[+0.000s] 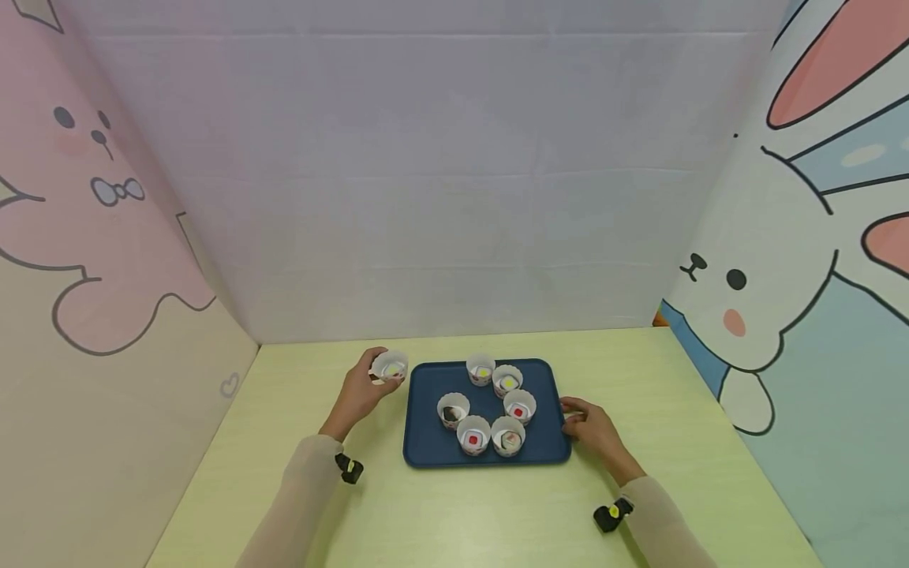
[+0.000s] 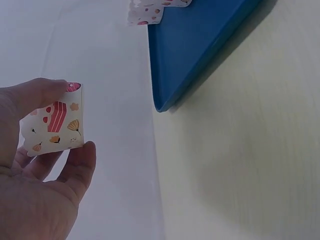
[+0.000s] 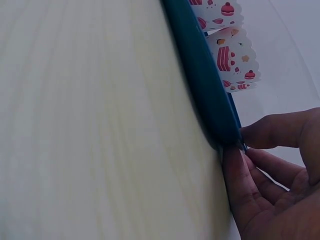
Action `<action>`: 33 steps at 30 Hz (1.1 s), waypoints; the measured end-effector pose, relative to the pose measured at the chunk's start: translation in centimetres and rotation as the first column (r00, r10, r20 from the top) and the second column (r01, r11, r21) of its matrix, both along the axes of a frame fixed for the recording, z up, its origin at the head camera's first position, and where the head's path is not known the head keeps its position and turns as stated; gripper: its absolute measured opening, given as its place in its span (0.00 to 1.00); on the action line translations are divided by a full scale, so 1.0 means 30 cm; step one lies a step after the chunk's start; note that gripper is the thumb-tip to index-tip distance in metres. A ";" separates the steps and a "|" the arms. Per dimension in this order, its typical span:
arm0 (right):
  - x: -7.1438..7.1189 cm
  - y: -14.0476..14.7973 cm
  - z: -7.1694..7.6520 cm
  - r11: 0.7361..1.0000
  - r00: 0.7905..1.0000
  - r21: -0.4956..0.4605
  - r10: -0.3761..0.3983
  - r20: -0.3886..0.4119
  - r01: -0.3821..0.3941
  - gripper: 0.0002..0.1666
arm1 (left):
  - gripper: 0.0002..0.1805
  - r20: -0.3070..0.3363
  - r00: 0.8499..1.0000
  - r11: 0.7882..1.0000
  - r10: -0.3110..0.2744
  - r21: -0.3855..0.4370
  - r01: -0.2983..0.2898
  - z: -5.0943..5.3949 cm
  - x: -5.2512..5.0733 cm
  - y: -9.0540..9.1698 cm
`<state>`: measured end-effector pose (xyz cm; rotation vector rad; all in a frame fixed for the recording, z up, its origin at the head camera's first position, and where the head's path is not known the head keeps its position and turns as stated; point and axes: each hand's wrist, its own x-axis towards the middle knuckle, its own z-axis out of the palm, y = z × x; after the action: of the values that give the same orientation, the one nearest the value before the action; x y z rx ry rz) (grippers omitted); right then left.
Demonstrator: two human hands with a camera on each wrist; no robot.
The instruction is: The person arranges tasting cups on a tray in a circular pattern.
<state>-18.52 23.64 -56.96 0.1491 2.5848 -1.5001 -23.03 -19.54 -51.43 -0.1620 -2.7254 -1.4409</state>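
Note:
A small white paper baking cup [image 1: 390, 364] printed with cake pictures hangs above the table just left of the tray. My left hand [image 1: 357, 398] pinches it between thumb and fingers; in the left wrist view its printed side [image 2: 62, 122] faces the camera. Something small and yellowish lies inside. On the blue tray [image 1: 424, 446] stand several similar paper cups [image 1: 473, 435] in a loose ring, holding small red, yellow, dark or pale pieces. At the tray's right edge, my right hand [image 1: 595, 430] grips the rim [image 3: 227, 132] between thumb and fingers.
The tray lies on a pale yellow-green table [image 1: 454, 521]. A white cloth wall [image 1: 454, 197] closes off the back. Panels with cartoon animals stand at left [image 1: 106, 276] and right [image 1: 767, 315]. Both wrists wear small black cameras.

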 end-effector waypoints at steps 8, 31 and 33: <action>0.001 -0.003 0.004 1.000 1.000 -0.006 -0.010 0.001 0.010 0.33 | 0.34 -0.031 0.999 0.999 -0.037 -0.006 0.037 0.022 -0.013 0.052; -0.001 0.003 -0.011 1.000 1.000 -0.007 -0.007 0.001 0.007 0.34 | 0.34 -0.022 0.990 0.990 -0.141 -0.006 0.140 -0.024 -0.063 0.219; 0.001 0.002 -0.008 1.000 1.000 -0.008 -0.006 0.001 0.006 0.34 | 0.35 -0.017 0.989 0.989 -0.145 -0.006 0.145 -0.035 -0.067 0.234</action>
<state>-18.51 23.70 -57.21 0.1568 2.5797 -1.5120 -25.05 -12.52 -52.49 -0.3783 -2.7540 -1.4599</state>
